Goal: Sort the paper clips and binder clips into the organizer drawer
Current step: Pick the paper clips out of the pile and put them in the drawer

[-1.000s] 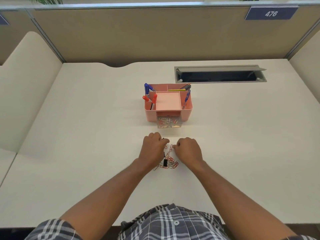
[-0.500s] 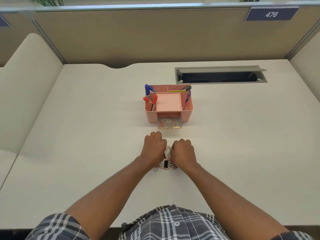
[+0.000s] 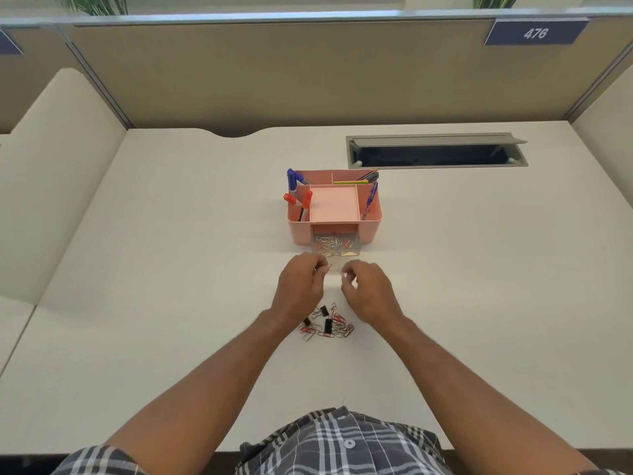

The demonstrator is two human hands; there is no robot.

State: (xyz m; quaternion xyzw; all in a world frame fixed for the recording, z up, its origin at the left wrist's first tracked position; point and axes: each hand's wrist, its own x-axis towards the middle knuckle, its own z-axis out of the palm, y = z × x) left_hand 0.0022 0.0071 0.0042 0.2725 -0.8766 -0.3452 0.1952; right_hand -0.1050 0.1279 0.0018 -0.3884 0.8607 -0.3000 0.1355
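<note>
While both hands hover just short of the drawer, the head view looks straight down on a pale desk (image 3: 171, 303). Left hand (image 3: 301, 286) is up off the surface, fingers pinched tight on a small paper clip (image 3: 327, 265) that pokes out at the fingertips. Right hand (image 3: 368, 289) sits just beside it, fingers curled in too, with something tiny and pale at the tips; too small to say for sure what it is. The two hands are close but not touching.

Right in front of them, the clear organizer drawer (image 3: 337, 245) is pulled out from the pink organizer (image 3: 334, 207), and it already holds a tangle of silver and red clips. Up in the organizer's compartments stand blue markers (image 3: 292, 181) and red markers (image 3: 306, 200), with a pen (image 3: 370, 198) on the right side.

Back toward the person, between the two wrists, the remaining pile of clips (image 3: 325, 325) lies on the desk: red and silver paper clips mixed with a few black binder clips (image 3: 327, 325). A cable slot (image 3: 435, 152) lies open at the far right.
</note>
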